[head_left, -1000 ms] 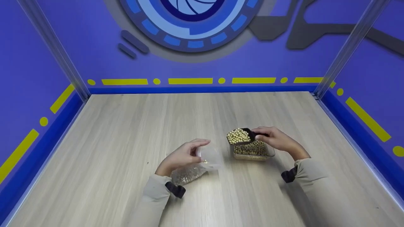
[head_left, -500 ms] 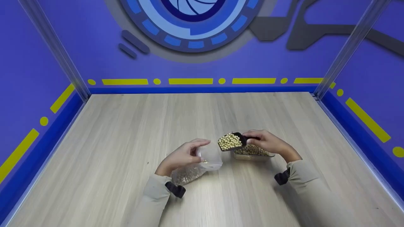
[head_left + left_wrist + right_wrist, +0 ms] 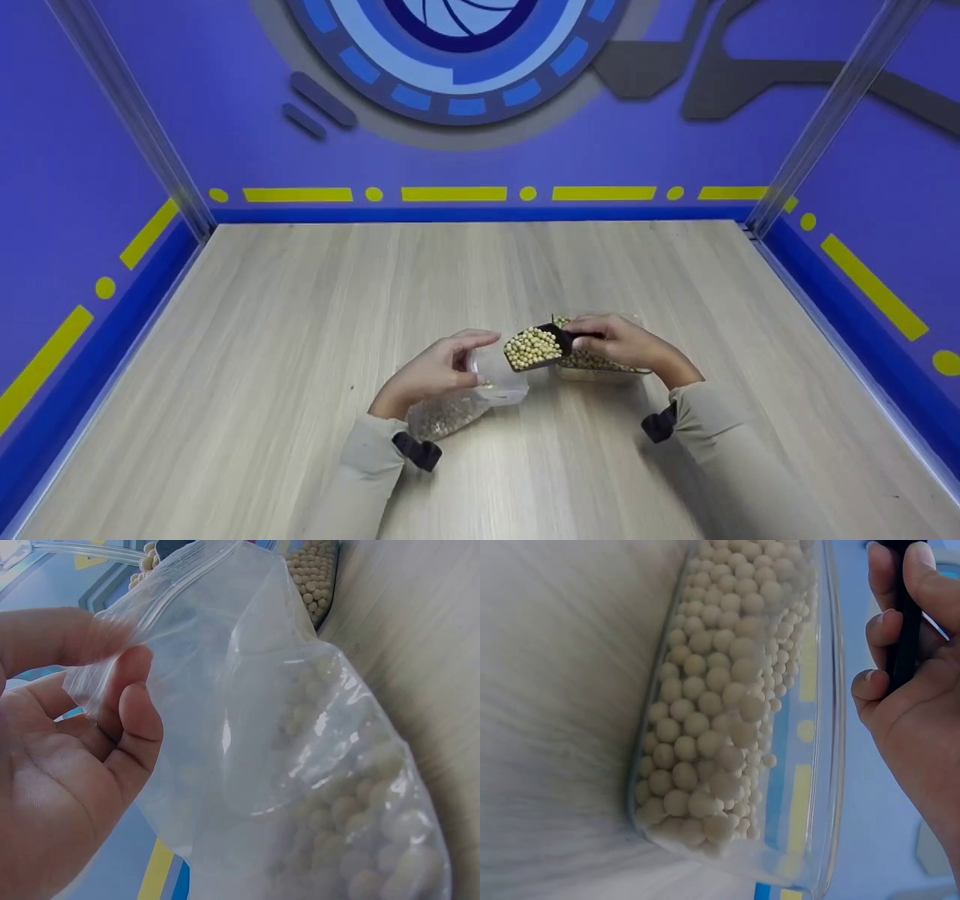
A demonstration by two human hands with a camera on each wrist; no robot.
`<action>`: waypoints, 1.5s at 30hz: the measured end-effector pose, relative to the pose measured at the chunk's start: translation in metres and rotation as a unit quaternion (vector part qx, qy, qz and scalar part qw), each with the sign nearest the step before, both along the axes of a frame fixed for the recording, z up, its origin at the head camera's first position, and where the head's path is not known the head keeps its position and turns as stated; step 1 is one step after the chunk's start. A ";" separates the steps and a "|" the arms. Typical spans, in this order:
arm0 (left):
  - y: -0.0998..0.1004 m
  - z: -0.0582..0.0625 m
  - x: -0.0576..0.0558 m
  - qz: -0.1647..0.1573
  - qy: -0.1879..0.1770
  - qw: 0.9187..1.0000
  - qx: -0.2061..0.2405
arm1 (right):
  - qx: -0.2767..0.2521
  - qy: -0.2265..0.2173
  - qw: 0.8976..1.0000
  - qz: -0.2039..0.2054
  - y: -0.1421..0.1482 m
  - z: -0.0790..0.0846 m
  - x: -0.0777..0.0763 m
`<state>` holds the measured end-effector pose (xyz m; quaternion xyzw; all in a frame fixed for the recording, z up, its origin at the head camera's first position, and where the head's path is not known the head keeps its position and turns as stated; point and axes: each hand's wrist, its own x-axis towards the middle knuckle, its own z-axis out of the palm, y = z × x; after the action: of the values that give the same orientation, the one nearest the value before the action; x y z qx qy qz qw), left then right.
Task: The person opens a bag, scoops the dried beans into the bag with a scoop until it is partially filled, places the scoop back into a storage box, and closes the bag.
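My left hand (image 3: 435, 373) pinches the mouth edge of a clear zip bag (image 3: 225, 720), which lies on the table with pale round beads (image 3: 352, 840) inside. The bag's mouth faces right, towards a small black scoop (image 3: 559, 339). That scoop is heaped with yellowish beads (image 3: 533, 348); its handle is gripped by my right hand (image 3: 626, 345). Its front edge hangs over the bag's opening; whether they touch I cannot tell. Behind and below the right hand stands a clear rectangular container (image 3: 829, 727), holding many of the same beads.
A pale wood-grain table (image 3: 337, 292) carries everything. Blue printed walls (image 3: 480, 165) with yellow marks enclose it at the back and both sides. A black strap mount (image 3: 417, 451) sits on the left wrist and another black mount (image 3: 660, 424) on the right.
The right hand has carried the loaded scoop left and slightly nearer, from over the container to the bag's mouth. My left hand and the bag have stayed in place.
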<state>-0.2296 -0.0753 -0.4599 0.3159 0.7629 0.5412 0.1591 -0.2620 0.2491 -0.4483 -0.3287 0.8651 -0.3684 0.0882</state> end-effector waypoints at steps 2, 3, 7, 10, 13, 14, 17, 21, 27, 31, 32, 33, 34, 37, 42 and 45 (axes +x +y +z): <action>0.000 0.000 0.000 0.001 0.002 1.000 -0.001 | 0.001 0.002 1.000 0.005 -0.001 0.000 0.000; 0.001 0.000 0.000 0.001 0.003 1.000 -0.001 | 0.002 0.001 1.000 0.006 -0.002 0.000 0.000; 0.001 0.001 0.000 -0.004 -0.003 1.000 0.008 | 0.013 0.002 1.000 0.006 -0.002 0.002 0.001; 0.001 0.001 0.000 -0.007 -0.008 1.000 0.014 | 0.023 0.002 1.000 0.006 -0.003 0.004 0.002; 0.002 0.002 0.001 -0.005 -0.006 1.000 0.011 | 0.038 0.013 0.999 0.009 -0.003 0.008 0.003; 0.002 0.003 0.001 -0.003 -0.003 1.000 0.008 | 0.042 0.015 0.999 0.011 -0.003 0.009 0.003; 0.001 0.003 0.001 -0.002 0.002 1.000 0.001 | 0.053 0.024 0.998 0.017 -0.003 0.011 0.003; 0.000 0.004 0.002 -0.006 0.001 1.000 0.004 | 0.050 0.024 0.998 0.034 -0.004 0.013 0.002; 0.000 0.005 0.003 -0.010 -0.001 1.000 0.010 | 0.056 0.026 0.997 0.043 -0.005 0.016 0.001; 0.000 0.006 0.004 -0.010 -0.002 1.000 0.007 | 0.062 0.028 0.997 0.045 -0.006 0.018 0.000; 0.000 0.006 0.004 -0.010 -0.003 1.000 0.006 | 0.063 0.031 0.996 0.046 -0.006 0.018 0.000; 0.000 0.005 0.004 -0.010 -0.002 1.000 0.006 | 0.064 0.032 0.996 0.048 -0.006 0.018 0.000; 0.000 0.005 0.004 -0.010 -0.001 1.000 0.005 | 0.065 0.033 0.996 0.049 -0.006 0.018 0.000; 0.000 0.005 0.003 -0.015 0.004 1.000 0.006 | 0.068 0.033 0.996 0.052 -0.006 0.018 -0.001; 0.001 0.004 0.003 -0.012 0.002 1.000 0.002 | 0.067 0.031 0.996 0.054 -0.006 0.017 -0.002; 0.001 0.004 0.003 -0.007 -0.005 1.000 0.004 | 0.066 0.038 0.996 0.055 -0.006 0.017 -0.002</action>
<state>-0.2261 -0.0742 -0.4557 0.3187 0.7578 0.5447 0.1657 -0.2641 0.2428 -0.4313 -0.3825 0.8712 -0.2921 0.0970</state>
